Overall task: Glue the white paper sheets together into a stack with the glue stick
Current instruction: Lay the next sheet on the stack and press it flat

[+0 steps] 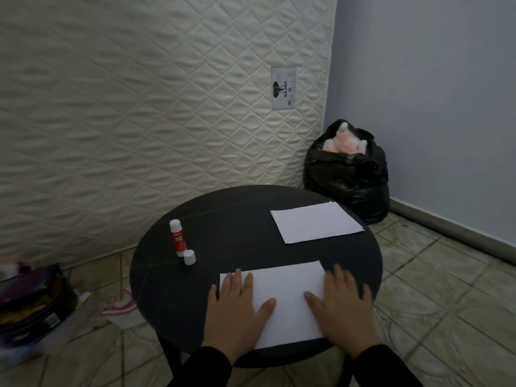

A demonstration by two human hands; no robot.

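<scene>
While both hands [237, 311] [342, 305] press paper [284, 297], fingers spread flat; mattress label [283, 88] reads GAJAH

A quilted mattress [139, 107] stands beside a full black bag [349, 174].

Two lots of white paper – a near sheet [282, 300] and a far stack [317, 222]; one glue stick [177, 237], one loose cap [189, 257], two hands – left [237, 311], right [342, 308].

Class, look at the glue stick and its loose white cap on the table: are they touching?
Cannot tell. In the head view the cap sits right against the glue stick base, with no plain gap or contact visible.
</scene>
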